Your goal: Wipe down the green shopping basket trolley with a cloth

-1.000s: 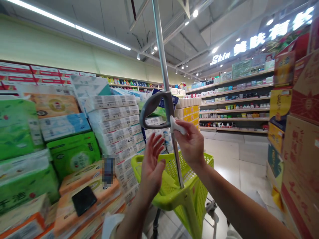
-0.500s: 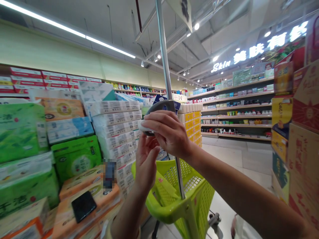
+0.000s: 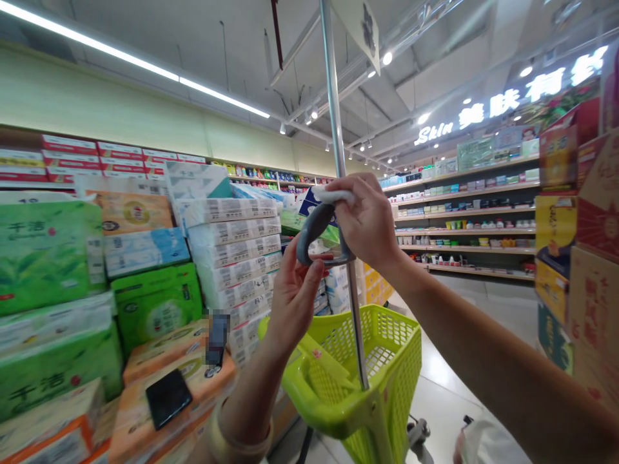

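A grey loop-shaped handle (image 3: pixel 313 229) is fixed to an upright metal pole (image 3: pixel 331 109) that rises from a lime-green shopping cart (image 3: pixel 319 412). My left hand (image 3: pixel 294 303) grips the lower end of this handle, with thumb and fingers around it. At the handle's top, beside the pole, my right hand (image 3: pixel 371 222) pinches a folded white wipe (image 3: pixel 337 196). Part of the wipe is hidden in the fingers. The cart's perforated basket (image 3: pixel 396 335) lies below both hands.
Tissue packs (image 3: pixel 232 238) are stacked at left, with a black phone (image 3: pixel 168 398) on an orange pack. Cardboard cartons (image 3: pixel 599 309) stand close on the right. Product shelves (image 3: pixel 464 238) line the back right beyond a tiled floor (image 3: pixel 449 348).
My right hand has moved up and right with the wipe, from the handle's front curve to its top by the pole. The handle is now more exposed; my left hand has shifted slightly.
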Tool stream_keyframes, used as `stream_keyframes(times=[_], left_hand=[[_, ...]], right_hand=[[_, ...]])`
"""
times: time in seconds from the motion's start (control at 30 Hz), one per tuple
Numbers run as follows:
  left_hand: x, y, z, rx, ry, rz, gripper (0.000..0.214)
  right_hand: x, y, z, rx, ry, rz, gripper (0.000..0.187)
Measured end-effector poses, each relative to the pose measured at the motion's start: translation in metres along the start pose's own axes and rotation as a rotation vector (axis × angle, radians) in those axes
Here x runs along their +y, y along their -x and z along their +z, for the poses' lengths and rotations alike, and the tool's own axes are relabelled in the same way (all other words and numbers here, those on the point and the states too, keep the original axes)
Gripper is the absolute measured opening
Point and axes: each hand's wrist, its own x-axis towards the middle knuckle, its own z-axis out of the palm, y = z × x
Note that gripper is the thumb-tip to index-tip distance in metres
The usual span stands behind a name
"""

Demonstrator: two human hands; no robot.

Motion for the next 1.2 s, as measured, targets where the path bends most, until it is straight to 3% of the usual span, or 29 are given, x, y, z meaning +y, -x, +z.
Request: stream_keyframes(times=[0.17, 0.33, 0.4, 0.47, 0.57, 0.63, 0.83, 0.97, 1.07, 1.2], left_hand=[[-0.003, 0.0, 0.001, 0.005, 0.09, 0.009, 0.043], [-0.002, 0.002, -0.002, -0.01, 0.127, 0.004, 0.04], [-0.002, 0.002, -0.003, -0.011, 0.115, 0.004, 0.042], [-0.001, 0.002, -0.002, -0.002, 0.106, -0.006, 0.044], [-0.001, 0.001, 0.004, 0.013, 0.09, -0.013, 0.043], [-0.002, 0.0, 0.009, 0.039, 0.084, 0.01, 0.041], [-0.003, -0.002, 0.011, 0.079, 0.041, 0.018, 0.029], [-0.005, -0.003, 0.003, 0.078, 0.004, 0.019, 0.029], [-0.006, -0.005, -0.002, 0.076, -0.054, 0.034, 0.029], [-0.006, -0.007, -0.006, 0.104, -0.105, 0.083, 0.029]], right_hand=[[-0.034, 0.023, 0.002, -0.122, -0.089, -0.101, 0.024], [-0.021, 0.055, -0.005, -0.193, -0.124, -0.172, 0.021], [-0.009, 0.056, -0.011, -0.145, -0.044, -0.205, 0.021], [0.0, 0.049, -0.015, -0.014, 0.028, -0.178, 0.019], [0.009, 0.034, -0.016, 0.172, -0.038, -0.03, 0.015], [0.014, 0.029, -0.013, 0.193, -0.178, 0.101, 0.013], [0.027, 0.053, -0.008, 0.108, -0.813, 0.697, 0.014], [0.03, 0.074, -0.008, -0.069, -1.089, 1.042, 0.023], [0.032, 0.081, -0.005, -0.196, -1.155, 1.124, 0.023], [0.035, 0.09, -0.003, -0.322, -1.137, 1.105, 0.02]])
